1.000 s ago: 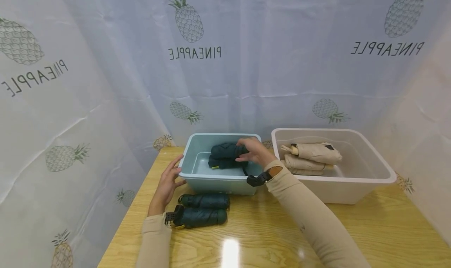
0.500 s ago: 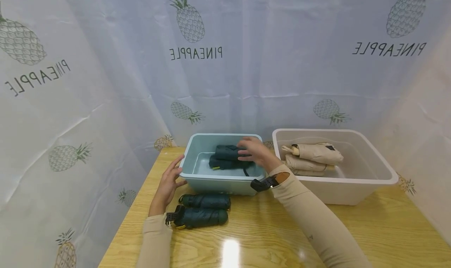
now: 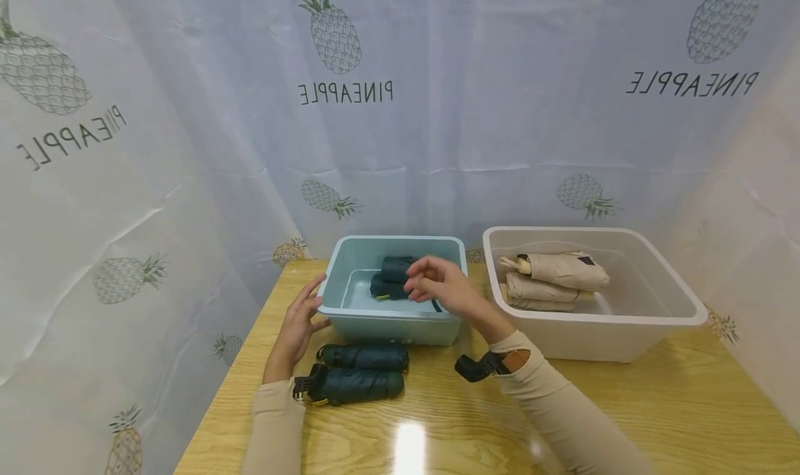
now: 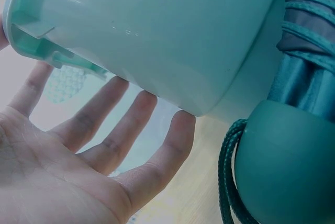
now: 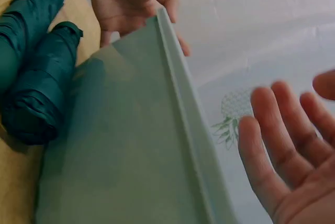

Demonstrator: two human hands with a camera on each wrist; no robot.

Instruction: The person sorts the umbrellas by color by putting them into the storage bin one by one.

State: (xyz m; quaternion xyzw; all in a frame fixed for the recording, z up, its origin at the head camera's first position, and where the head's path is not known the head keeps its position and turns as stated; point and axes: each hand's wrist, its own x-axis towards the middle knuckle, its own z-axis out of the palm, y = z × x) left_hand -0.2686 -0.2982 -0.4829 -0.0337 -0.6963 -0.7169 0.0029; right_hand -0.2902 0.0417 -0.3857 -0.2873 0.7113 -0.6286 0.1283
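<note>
In the head view, my left hand [image 3: 296, 329] steadies the left end of a light blue plastic bin [image 3: 387, 328]. Its thumb lies at the rim, and in the left wrist view extended fingers [image 4: 138, 106] rest against the outer wall. My right hand [image 3: 440, 286] hovers over the bin's right front part, bent loosely and holding nothing. Inside lie two dark folded umbrellas, the upper umbrella [image 3: 396, 269] and the lower umbrella [image 3: 386, 287], partly hidden by that hand. Two more folded umbrellas lie before the bin: a rear umbrella [image 3: 369, 357] and a front umbrella [image 3: 359, 387].
To the right stands a larger off-white bin [image 3: 600, 339] with several beige folded umbrellas [image 3: 562, 271] stacked at its left. Both bins rest on a wooden table [image 3: 500, 419]. A pineapple-print curtain [image 3: 462, 148] hangs behind and along the sides.
My right hand has left the upper umbrella in the blue bin, rising and drawing back toward me. That umbrella has settled slightly to the right. My left hand keeps its place.
</note>
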